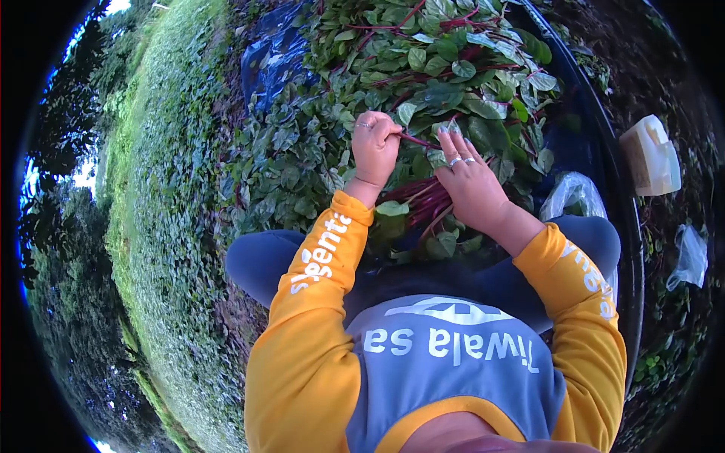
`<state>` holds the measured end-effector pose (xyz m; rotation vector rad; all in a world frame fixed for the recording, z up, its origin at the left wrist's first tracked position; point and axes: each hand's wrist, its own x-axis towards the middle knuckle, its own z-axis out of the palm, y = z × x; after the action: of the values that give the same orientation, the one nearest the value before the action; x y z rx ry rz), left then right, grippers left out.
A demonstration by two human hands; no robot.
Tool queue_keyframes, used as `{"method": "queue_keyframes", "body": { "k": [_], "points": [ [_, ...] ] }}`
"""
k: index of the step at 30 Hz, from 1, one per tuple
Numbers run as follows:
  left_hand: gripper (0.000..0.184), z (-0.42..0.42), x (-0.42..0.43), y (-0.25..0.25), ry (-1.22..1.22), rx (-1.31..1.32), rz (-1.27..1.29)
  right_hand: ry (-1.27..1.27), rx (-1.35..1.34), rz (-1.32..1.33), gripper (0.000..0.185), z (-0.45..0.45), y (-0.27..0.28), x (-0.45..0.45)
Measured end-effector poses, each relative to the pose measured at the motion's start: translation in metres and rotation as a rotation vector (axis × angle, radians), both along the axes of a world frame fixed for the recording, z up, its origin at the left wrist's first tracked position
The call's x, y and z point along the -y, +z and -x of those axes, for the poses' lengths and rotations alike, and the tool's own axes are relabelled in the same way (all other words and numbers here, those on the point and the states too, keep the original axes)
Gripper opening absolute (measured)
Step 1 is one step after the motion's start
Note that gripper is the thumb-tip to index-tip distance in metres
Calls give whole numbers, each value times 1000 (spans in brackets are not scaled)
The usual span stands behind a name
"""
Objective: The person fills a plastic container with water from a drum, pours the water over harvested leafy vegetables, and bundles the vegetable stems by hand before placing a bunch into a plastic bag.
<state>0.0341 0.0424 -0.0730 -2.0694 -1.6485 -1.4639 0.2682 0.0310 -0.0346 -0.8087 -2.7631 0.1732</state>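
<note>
My left hand (pixel 375 149) is closed in a pinch on the end of a thin red-purple stem (pixel 420 141) above the leafy pile. To the right, my right hand (pixel 470 177) has its fingers stretched out over the leaves near the stem's other end; whether they touch it is hard to tell. Just below the hands lies a bunch of dark red stems (pixel 427 202), close to my lap. Green leaves on red stems (pixel 453 68) spread beyond both hands.
Blue plastic sheeting (pixel 273 57) lies at the upper left, and a dark rim (pixel 585 83) curves down the right. A clear plastic bag (pixel 574 192) is beside my right knee. Farther right are a plastic container (pixel 651 157) and another bag (pixel 689 257).
</note>
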Motion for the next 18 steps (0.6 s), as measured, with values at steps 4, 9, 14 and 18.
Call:
{"method": "queue_keyframes", "body": {
  "k": [4,9,14,18],
  "points": [
    [24,-1,11,-15,22,30,40,-14,140,171,19,11,-17,-18],
    [83,36,31,-42,319,183,290,2,123,-81,16,17,-31,-22],
    [78,40,58,-53,289,536,548,12,168,-100,16,20,-37,-23],
    [40,26,52,-45,149,187,290,71,154,-86,18,22,-36,-17]
  ]
}}
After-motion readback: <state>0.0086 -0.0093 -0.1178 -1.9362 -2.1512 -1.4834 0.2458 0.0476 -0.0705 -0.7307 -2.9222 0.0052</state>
